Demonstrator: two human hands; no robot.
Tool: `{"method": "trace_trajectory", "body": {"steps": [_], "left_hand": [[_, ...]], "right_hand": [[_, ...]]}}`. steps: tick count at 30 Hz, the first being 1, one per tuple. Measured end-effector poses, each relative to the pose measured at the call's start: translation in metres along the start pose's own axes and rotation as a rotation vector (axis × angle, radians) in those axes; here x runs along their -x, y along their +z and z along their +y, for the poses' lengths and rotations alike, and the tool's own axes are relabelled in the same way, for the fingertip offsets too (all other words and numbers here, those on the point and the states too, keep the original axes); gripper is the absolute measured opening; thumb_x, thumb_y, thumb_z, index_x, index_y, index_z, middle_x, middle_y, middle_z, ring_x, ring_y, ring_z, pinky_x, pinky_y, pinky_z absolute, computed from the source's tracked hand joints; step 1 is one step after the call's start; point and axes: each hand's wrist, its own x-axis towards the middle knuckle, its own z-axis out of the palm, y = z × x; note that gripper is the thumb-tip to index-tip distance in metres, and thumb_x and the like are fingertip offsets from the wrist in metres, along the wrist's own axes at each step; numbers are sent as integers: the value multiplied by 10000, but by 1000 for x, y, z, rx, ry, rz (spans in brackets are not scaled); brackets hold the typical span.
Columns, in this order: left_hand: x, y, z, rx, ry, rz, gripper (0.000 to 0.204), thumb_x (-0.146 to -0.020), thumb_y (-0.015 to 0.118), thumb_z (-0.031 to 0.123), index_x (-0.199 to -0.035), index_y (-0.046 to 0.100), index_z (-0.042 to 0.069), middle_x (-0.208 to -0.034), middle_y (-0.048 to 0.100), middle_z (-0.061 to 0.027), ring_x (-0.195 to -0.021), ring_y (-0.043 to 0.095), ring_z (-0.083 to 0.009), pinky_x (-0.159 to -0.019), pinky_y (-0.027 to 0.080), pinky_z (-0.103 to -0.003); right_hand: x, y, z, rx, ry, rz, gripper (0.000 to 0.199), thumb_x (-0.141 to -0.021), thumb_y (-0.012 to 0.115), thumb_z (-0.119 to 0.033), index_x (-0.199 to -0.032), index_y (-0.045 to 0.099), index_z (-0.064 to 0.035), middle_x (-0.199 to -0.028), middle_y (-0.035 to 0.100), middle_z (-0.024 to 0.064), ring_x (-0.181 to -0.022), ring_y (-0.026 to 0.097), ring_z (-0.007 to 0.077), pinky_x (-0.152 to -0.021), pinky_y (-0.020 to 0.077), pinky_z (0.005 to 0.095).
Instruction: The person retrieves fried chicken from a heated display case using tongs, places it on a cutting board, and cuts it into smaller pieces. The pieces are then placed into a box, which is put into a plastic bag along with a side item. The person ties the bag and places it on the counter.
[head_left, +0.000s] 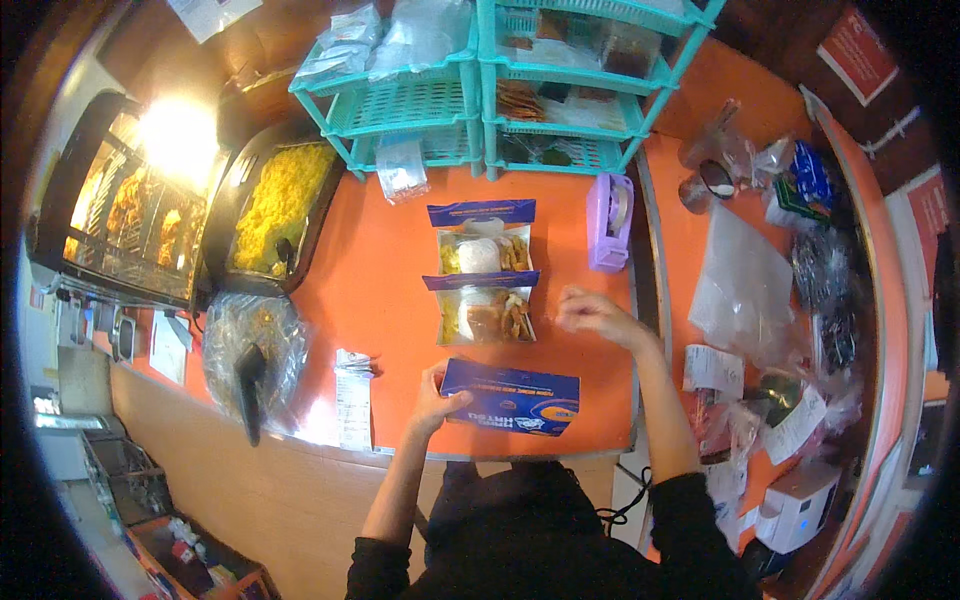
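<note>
My left hand point(434, 398) rests against the left end of a closed blue food box point(512, 396) lying near the front edge of the orange counter point(385, 270). My right hand point(593, 312) hovers with loosely curled fingers just right of an open meal box point(486, 312) holding rice and fried pieces. Behind that one sits a second open meal box point(481, 244) with similar food, its blue lid flipped up. Nothing is in my right hand.
A purple tape dispenser point(609, 221) stands right of the boxes. Teal plastic shelves point(500, 80) line the back. A tray of yellow rice point(275, 205) and a wrapped bowl with a ladle point(252, 350) sit left. Receipts point(352, 400) and plastic bags point(745, 285) lie about.
</note>
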Motion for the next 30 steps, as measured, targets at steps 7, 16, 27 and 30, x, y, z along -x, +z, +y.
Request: {"method": "trace_trajectory", "body": {"steps": [7, 16, 27, 30], "left_hand": [[-9, -13, 29, -112, 35, -287, 511, -649, 880, 351, -971, 680, 9, -924, 643, -22, -864, 608, -109, -761, 476, -272], [19, 0, 6, 189, -95, -240, 659, -599, 872, 468, -1018, 660, 5, -928, 646, -45, -872, 623, -150, -741, 490, -286], [-9, 34, -21, 108, -525, -1, 481, -810, 772, 380, -1133, 624, 56, -937, 645, -70, -855, 648, -185, -721, 542, -356], [-27, 70, -8, 89, -486, 85, 575, -845, 750, 396, -1223, 541, 16, -1092, 596, -127, -998, 614, -238, -847, 513, -378]], "right_hand": [[-24, 64, -48, 287, -149, -599, 423, -902, 708, -394, -675, 601, -53, -843, 371, 18, -818, 410, 134, -681, 332, 309], [37, 149, 53, -526, 353, -303, 494, -960, 610, -415, -1278, 534, -44, -1204, 570, 66, -1095, 536, 164, -977, 437, 329], [93, 103, -28, 291, 86, -7, 828, -781, 826, -366, -1463, 451, -85, -1294, 623, 107, -1199, 579, 218, -1050, 438, 367], [107, 84, 9, 193, 122, 205, 742, -758, 849, -328, -1383, 552, -62, -1136, 703, 79, -1056, 647, 185, -976, 490, 323]]}}
